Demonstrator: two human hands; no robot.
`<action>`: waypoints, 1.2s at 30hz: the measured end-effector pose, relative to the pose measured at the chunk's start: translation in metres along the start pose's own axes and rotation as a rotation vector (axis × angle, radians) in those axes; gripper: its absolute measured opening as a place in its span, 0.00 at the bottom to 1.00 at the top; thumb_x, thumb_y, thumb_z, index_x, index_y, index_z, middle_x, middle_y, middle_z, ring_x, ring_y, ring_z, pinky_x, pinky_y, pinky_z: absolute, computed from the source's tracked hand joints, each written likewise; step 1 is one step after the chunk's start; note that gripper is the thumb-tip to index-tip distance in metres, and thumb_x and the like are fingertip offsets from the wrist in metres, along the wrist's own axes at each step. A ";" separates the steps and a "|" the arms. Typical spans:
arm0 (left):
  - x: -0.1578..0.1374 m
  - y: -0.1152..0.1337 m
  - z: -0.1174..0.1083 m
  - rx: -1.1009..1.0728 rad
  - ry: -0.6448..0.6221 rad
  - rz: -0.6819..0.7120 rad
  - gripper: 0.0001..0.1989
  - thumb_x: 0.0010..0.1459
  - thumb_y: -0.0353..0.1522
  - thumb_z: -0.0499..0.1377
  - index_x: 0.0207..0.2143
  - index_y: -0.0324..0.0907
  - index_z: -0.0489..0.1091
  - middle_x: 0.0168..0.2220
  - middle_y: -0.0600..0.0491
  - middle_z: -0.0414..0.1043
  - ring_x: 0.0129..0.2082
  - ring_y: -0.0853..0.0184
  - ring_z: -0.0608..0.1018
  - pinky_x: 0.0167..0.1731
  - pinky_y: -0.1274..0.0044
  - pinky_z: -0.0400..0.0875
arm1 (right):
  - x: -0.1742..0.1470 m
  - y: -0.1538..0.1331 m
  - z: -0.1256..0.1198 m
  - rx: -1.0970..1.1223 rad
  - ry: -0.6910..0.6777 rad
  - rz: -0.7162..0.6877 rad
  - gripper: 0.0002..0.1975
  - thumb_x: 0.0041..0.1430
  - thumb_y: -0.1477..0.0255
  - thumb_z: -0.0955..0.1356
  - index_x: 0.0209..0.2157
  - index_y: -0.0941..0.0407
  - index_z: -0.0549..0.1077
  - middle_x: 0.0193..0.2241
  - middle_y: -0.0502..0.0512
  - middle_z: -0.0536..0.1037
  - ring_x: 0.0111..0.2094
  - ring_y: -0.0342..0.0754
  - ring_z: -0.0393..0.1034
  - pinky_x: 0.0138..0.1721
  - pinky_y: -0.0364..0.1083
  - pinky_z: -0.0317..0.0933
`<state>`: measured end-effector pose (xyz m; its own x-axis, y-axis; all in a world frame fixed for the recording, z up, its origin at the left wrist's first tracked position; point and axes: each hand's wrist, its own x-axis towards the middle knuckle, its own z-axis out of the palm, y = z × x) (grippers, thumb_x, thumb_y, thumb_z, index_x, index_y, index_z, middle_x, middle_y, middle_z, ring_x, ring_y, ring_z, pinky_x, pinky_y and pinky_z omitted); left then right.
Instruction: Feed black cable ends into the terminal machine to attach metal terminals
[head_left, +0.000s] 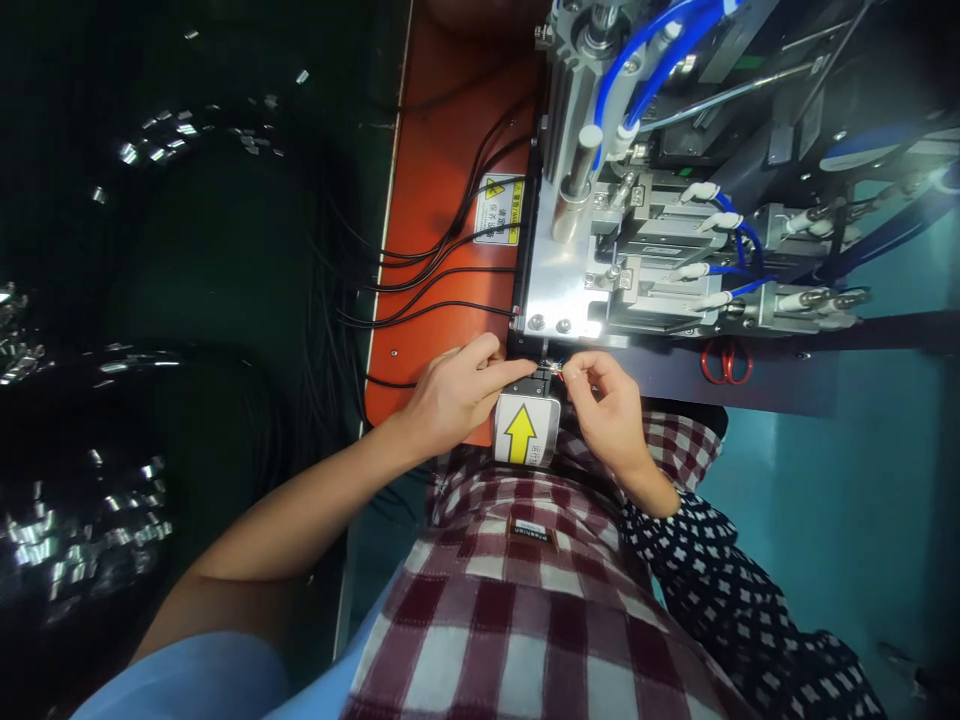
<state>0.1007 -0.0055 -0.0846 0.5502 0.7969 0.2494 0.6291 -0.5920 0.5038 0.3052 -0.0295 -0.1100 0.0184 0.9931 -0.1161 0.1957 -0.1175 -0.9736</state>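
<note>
My left hand (457,395) reaches in with its index finger stretched to a small metal fixture (531,385) at the machine's front edge. Its other fingers are curled, and what lies inside them is hidden. A black cable (390,382) runs up to this hand from the left. My right hand (609,405) is closed in a pinch, thumb against index finger, on thin wires (559,371), one of them red. The two fingertips are close together over the fixture. Just below it sits a white label (526,430) with a yellow arrow.
A machine (570,270) with metal cylinders and blue air tubes (637,60) stands beyond my hands. Several black cables (427,255) cross the orange surface (427,170) to dark, shiny bundles at left. Red-handled scissors (726,362) lie at right. My checkered apron (525,600) is close below.
</note>
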 end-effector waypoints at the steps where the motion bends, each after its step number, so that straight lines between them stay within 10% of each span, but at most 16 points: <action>1: 0.000 0.000 0.000 0.003 -0.001 0.001 0.14 0.65 0.27 0.52 0.46 0.42 0.76 0.31 0.53 0.64 0.28 0.72 0.71 0.27 0.81 0.68 | 0.000 0.000 0.000 -0.015 0.007 -0.014 0.06 0.62 0.70 0.66 0.31 0.56 0.70 0.26 0.48 0.71 0.27 0.42 0.63 0.32 0.44 0.59; 12: 0.000 0.002 -0.001 0.067 -0.013 0.014 0.14 0.65 0.26 0.52 0.46 0.41 0.76 0.30 0.53 0.65 0.28 0.72 0.71 0.27 0.80 0.67 | -0.002 -0.010 0.001 -0.272 0.049 -0.027 0.05 0.62 0.71 0.65 0.31 0.55 0.69 0.27 0.49 0.73 0.27 0.43 0.65 0.32 0.45 0.60; 19: 0.000 0.001 -0.001 0.073 -0.017 0.010 0.14 0.65 0.27 0.52 0.47 0.43 0.75 0.30 0.53 0.64 0.28 0.72 0.70 0.27 0.80 0.67 | 0.000 -0.009 -0.002 0.009 -0.051 0.206 0.09 0.62 0.65 0.66 0.31 0.55 0.69 0.19 0.45 0.69 0.20 0.42 0.64 0.25 0.43 0.59; 36: 0.000 0.000 0.000 0.065 -0.017 0.003 0.14 0.65 0.27 0.52 0.47 0.43 0.75 0.30 0.53 0.64 0.29 0.71 0.72 0.28 0.80 0.68 | -0.001 -0.002 -0.001 0.025 -0.049 0.159 0.09 0.64 0.64 0.65 0.32 0.54 0.68 0.20 0.46 0.69 0.21 0.43 0.66 0.25 0.44 0.59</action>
<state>0.1008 -0.0056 -0.0841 0.5611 0.7931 0.2369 0.6615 -0.6017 0.4477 0.3056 -0.0305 -0.1076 -0.0013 0.9607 -0.2777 0.1699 -0.2734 -0.9468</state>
